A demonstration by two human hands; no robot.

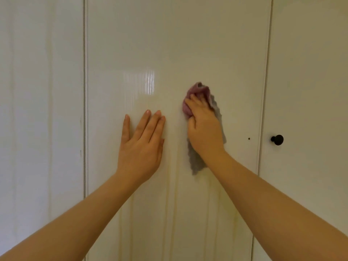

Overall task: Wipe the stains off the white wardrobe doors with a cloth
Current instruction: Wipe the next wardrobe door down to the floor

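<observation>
Pink-and-grey crumpled cloth (196, 90) sits bunched in the right hand (205, 132), fingers (195, 103) curled round it, against the glossy white wardrobe door (188, 44); left hand (140, 147) presses flat just beside, fingers straight.

The glossy white middle wardrobe door (169, 44) bears the left grip (141, 146) laid flat, fingers straight, near centre. At its 2 o'clock the right grip (204, 129) holds a pink-and-grey cloth (196, 90) against it. A black knob (277, 139) sits on the neighbouring door (310, 72) at 3 o'clock.
</observation>
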